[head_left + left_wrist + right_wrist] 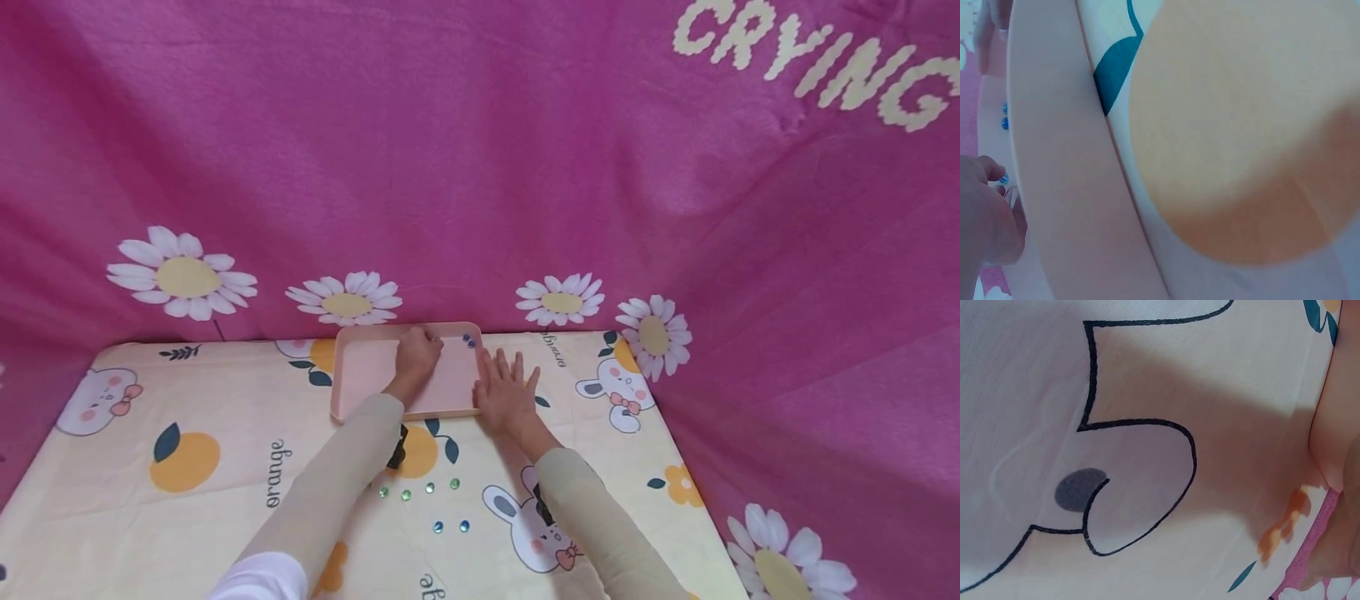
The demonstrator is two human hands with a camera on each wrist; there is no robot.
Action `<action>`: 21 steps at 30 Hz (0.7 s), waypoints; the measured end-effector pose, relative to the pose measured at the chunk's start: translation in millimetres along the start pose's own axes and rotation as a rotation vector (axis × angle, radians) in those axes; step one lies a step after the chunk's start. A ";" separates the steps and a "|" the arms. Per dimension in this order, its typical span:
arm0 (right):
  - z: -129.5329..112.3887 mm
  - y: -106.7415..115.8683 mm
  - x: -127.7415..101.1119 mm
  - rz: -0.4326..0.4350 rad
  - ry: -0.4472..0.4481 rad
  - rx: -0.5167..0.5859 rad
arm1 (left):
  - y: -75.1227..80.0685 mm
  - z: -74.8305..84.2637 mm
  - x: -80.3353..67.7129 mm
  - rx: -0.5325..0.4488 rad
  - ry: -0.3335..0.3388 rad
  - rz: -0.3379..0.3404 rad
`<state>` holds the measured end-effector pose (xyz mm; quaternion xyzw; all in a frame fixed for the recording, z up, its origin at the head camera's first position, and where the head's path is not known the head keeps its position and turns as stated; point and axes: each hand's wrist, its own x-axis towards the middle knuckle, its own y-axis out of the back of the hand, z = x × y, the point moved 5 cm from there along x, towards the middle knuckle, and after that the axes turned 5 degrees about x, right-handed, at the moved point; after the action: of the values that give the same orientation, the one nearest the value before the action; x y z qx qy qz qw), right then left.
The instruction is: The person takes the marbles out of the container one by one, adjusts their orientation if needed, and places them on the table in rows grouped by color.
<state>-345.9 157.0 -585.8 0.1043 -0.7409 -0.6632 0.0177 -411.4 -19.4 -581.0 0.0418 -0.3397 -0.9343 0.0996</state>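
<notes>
Status of the work: beads are being moved from the table (225,533) into the pink tray (360,375), and the job is judged to be at an early stage.

Done so far: two small blue beads (469,341) lie inside the tray, in its upper right corner near the centre of the head view. The left wrist view shows the same blue beads (1004,116) at its left edge, beyond the tray rim.

In hand: the left hand (416,354) is inside the tray, close to its far rim and just left of the blue beads. Its fingers (988,169) are curled, and the left wrist view shows a small blue bead (1004,179) at the fingertips. It appears to be pinched between them, though the view is partly blocked.

The right hand (506,392) lies flat on the table, just beside the tray's right edge, with fingers spread and released, grasping nothing.

Left to do: four green beads (418,491) sit in a loose row at lower centre of the head view, and two more blue beads (451,526) lie just below them. All six are on the table, well apart from the tray and between the two forearms.

Background: a pink cloth with daisies (183,275) hangs behind the table.
</notes>
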 end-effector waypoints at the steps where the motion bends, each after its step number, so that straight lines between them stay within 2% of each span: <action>1: 0.2 0.3 0.1 -0.001 0.000 -0.002 | 1.5 -0.2 -0.2 -0.012 -0.006 -0.007; 7: 0.1 3.3 0.3 0.018 0.012 0.032 | 13.3 1.3 -7.6 -0.071 -0.068 -0.039; 13: -0.9 3.2 -0.5 0.025 0.012 0.050 | 27.6 1.5 -29.7 -0.147 -0.159 -0.060; 17: -1.7 2.9 -1.4 0.026 0.017 0.032 | 35.9 -2.2 -49.7 -0.176 -0.153 -0.095; 21: -1.3 3.0 -2.1 0.026 0.014 0.021 | 45.4 -3.8 -73.2 -0.226 -0.101 -0.163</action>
<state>-344.0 156.4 -582.4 0.0996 -0.7488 -0.6545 0.0304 -332.2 -40.1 -554.0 0.0106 -0.2325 -0.9725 0.0101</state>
